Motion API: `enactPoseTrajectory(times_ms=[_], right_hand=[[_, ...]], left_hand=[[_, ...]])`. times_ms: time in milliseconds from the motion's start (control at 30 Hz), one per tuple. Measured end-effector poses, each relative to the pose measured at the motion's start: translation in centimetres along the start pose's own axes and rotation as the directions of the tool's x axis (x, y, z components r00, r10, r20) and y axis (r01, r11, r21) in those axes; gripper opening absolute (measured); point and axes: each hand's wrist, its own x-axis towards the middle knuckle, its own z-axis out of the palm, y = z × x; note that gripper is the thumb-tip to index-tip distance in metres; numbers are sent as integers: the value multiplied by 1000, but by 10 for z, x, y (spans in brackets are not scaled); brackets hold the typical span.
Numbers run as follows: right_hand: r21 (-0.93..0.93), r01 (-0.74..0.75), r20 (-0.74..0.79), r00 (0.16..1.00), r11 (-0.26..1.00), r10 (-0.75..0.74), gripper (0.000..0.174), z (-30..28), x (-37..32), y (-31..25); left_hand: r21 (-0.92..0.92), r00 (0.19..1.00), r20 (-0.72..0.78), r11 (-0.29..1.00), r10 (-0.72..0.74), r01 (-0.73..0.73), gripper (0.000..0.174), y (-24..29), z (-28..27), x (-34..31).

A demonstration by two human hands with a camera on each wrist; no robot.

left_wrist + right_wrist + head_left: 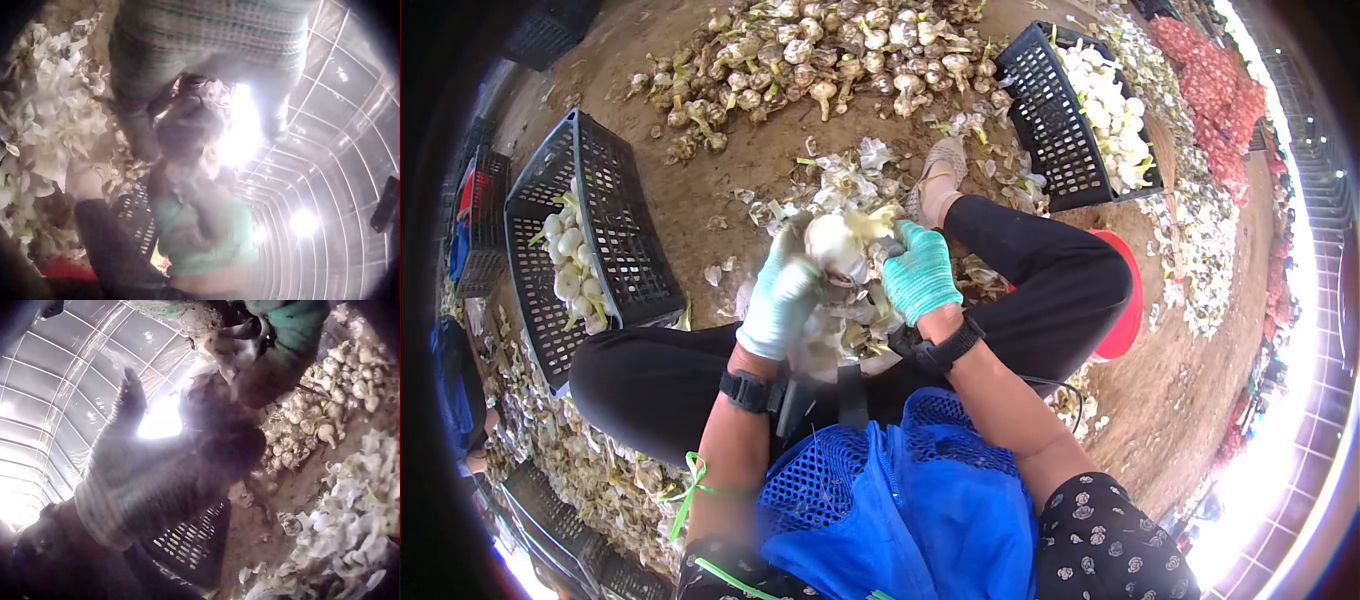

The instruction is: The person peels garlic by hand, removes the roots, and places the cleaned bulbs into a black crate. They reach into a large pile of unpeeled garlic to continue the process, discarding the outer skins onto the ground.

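A pale garlic bulb (pixel 830 244) with loose papery skin is between the two gloved hands, above the person's lap. At its left side, the left hand (pixel 780 285) is blurred in its mint glove, holding the bulb with its fingers. The right hand (pixel 920 272), in a green glove, pinches the yellowish skin (pixel 874 222) at the bulb's other side. In the right wrist view, the right hand's curled fingers (pixel 294 344) grip whitish peel (pixel 234 350), and the left hand's thumb stands raised. Peelings (pixel 870 325) lie just below the hands.
Unpeeled garlic (pixel 820 60) is heaped on the dirt floor ahead. Black crates at the left (pixel 630 220) and right (pixel 1050 130) hold white peeled bulbs. Beside the right knee is a red round object (pixel 1122 300). Red net sacks (pixel 1210 90) stand at far right.
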Motion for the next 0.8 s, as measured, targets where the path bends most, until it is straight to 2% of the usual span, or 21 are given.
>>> enactPoseTrajectory(times_ms=[33,67,100,167,200,233,300,367,400,433,467,500,533,567,600,633,667,700,733,767,800], right_hand=[[-47,-50,38,998,998,51,8,-1,-1,0],[-77,-57,68,996,995,62,14,0,-2,0],[-77,-51,77,995,996,56,14,1,-4,-3],[225,43,-43,998,973,-34,22,3,-10,-9],[288,-8,-15,1000,958,13,27,2,-12,-8],[288,-6,-9,1000,958,9,27,3,-12,-3],[570,-72,111,994,819,10,27,4,-10,7],[608,-115,147,989,786,30,28,3,-12,8],[610,-153,179,982,777,52,28,2,-12,8],[612,-190,211,975,768,73,27,2,-12,8],[611,-192,210,975,768,76,27,1,-12,9],[429,4,94,994,903,-49,22,0,-11,10],[204,194,10,980,960,-200,16,0,-9,11],[-43,362,-34,931,931,-363,12,-1,-5,11],[-218,376,-81,913,901,-401,4,-2,4,18],[-319,324,-172,904,891,-391,3,-6,13,14],[170,-29,-198,978,985,63,10,-14,18,7],[69,160,-299,945,985,-133,8,-10,42,70],[-190,119,-199,967,974,-157,7,-21,41,67],[-439,97,-90,984,893,-151,10,-29,37,55],[-441,95,-85,985,892,-147,10,-33,33,40]], left_hand=[[203,995,16,974,96,-98,65,0,2,-3],[125,978,-91,976,189,-177,63,-6,11,0],[126,976,-99,975,195,-182,63,-3,10,0],[-184,1000,5,983,22,-21,53,7,7,0],[-263,996,69,962,-61,77,45,7,-3,1],[-264,996,63,962,-57,72,45,3,-5,2],[-644,979,57,742,-197,186,42,-3,-7,5],[-615,968,77,753,-239,235,45,-1,-5,5],[-441,994,-25,894,-105,83,49,-2,3,4],[-231,994,-96,970,51,-72,52,-1,8,3],[-106,991,-86,988,102,-111,61,1,8,3],[-110,992,-86,988,97,-106,61,3,7,2],[-37,992,-102,996,77,-81,63,6,5,1],[38,991,-119,998,61,-56,65,8,3,1],[56,989,-110,994,95,-89,62,7,5,1],[57,990,-108,994,95,-89,62,10,5,-1],[-82,997,-49,994,64,-67,61,15,6,-6],[-220,999,15,975,45,-40,59,20,8,-9],[-313,998,54,950,19,-1,58,26,12,-14],[-273,994,109,962,27,4,59,24,4,-13],[-294,995,103,955,5,26,60,24,5,-12]])
